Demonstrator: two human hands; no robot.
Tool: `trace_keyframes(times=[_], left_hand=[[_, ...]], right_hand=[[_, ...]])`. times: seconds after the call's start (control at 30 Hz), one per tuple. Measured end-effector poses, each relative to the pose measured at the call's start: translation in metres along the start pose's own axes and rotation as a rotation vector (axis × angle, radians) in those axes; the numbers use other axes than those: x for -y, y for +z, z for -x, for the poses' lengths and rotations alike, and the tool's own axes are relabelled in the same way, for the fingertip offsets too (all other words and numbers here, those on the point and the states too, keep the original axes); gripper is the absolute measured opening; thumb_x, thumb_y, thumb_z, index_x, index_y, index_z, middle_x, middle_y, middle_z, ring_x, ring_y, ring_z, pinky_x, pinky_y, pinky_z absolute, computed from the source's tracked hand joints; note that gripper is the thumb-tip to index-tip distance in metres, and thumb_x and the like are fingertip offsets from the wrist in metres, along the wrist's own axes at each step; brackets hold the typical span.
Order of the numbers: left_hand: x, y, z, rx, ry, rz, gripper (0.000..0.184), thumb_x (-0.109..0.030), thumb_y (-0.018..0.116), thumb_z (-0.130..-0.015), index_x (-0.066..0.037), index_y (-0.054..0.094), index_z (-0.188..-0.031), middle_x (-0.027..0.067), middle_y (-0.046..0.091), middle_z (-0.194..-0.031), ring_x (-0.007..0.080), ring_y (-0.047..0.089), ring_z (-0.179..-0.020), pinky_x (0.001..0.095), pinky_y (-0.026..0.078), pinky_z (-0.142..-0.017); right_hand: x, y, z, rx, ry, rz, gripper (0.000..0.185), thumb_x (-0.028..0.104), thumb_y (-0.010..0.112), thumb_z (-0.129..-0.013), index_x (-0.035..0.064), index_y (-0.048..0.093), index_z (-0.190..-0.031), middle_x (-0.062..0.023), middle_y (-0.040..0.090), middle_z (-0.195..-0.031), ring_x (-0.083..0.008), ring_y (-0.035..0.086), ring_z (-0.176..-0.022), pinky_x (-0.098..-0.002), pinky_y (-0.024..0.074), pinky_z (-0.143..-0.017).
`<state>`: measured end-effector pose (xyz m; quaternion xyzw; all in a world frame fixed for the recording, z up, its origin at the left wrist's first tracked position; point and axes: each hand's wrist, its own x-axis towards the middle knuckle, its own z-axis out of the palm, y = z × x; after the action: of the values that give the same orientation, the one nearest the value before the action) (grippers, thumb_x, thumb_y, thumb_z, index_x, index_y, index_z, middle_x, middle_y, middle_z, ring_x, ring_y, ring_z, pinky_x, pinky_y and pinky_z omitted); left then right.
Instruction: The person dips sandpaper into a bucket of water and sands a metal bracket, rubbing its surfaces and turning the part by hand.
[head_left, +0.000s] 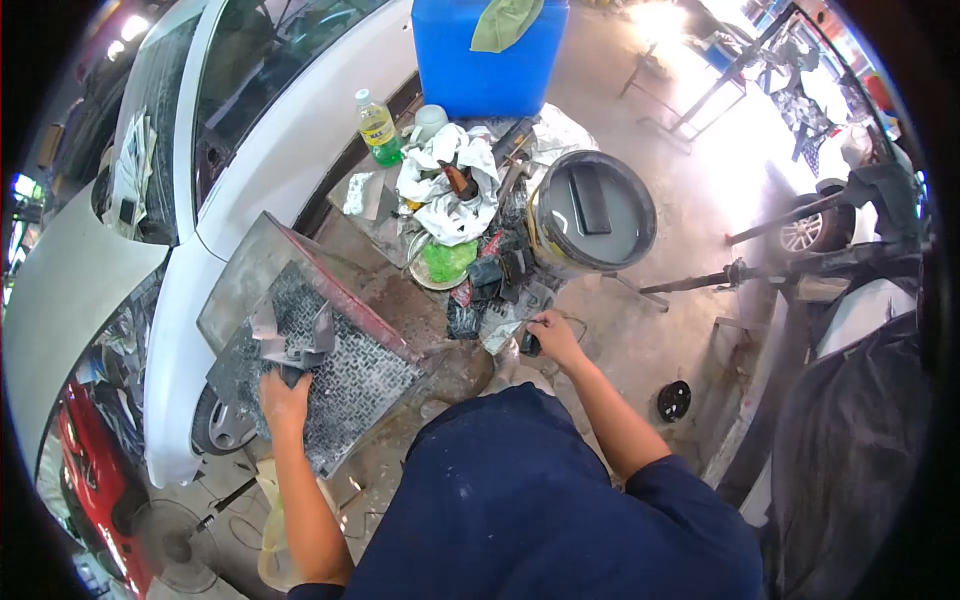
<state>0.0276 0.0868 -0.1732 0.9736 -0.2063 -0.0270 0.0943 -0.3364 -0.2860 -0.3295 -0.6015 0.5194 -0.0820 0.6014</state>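
Gripping angular grey part [310, 352], dusty textured mat [375, 375]

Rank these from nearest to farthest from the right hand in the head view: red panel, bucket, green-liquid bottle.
From the right hand:
1. Bucket, just ahead, slightly right.
2. Green-liquid bottle, ahead and left, beside the white car.
3. Red panel, at the picture's lower left.

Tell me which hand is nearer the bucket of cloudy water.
Right. The right hand is just on the wearer's side of the bucket, not touching it; the left hand is farther away, off to the left over the textured mat.
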Motion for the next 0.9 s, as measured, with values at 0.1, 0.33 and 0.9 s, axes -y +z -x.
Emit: trace_keyframes(times=[0.1, 0.33, 0.9], left_hand=[[-0.006, -0.003, 0.023, -0.305, 0.033, 0.046, 0.046, -0.016, 0.078, -0.087, 0.003, 0.061, -0.126, 0.0213, 0.060, -0.123, 0.0416, 0.060, -0.108, 0.0494, 0.049, -0.095], [-0.240, 0.046, 0.061, 0.132, 0.363, 0.536, 0.026, -0.004, 0.072, -0.089, -0.002, 0.066, -0.115, 0.0171, 0.063, -0.113, 0.0341, 0.064, -0.103, 0.0409, 0.053, -0.090], [-0.348, 0.197, 0.028, 0.263, 0.046, 0.462, 0.021, -0.008, 0.064, -0.098, -0.011, 0.069, -0.118, 0.0234, 0.072, -0.104, 0.0403, 0.071, -0.091, 0.0474, 0.056, -0.083]], right_hand=[[-0.005, -0.004, -0.028, 0.087, 0.029, -0.021, 0.032, 0.022, 0.066, -0.093, -0.0006, 0.067, -0.117, -0.0120, 0.070, -0.093, -0.0225, 0.068, -0.077, -0.0366, 0.0540, -0.065], [-0.009, -0.013, -0.065, 0.210, 0.041, 0.029, 0.037, 0.022, 0.065, -0.093, 0.0000, 0.065, -0.123, -0.0180, 0.070, -0.104, -0.0261, 0.069, -0.083, -0.0370, 0.0554, -0.072], [-0.006, -0.026, -0.085, 0.352, 0.105, 0.012, 0.036, 0.016, 0.064, -0.096, 0.0008, 0.061, -0.129, -0.0083, 0.067, -0.097, -0.0171, 0.063, -0.081, -0.0331, 0.0519, -0.065]])
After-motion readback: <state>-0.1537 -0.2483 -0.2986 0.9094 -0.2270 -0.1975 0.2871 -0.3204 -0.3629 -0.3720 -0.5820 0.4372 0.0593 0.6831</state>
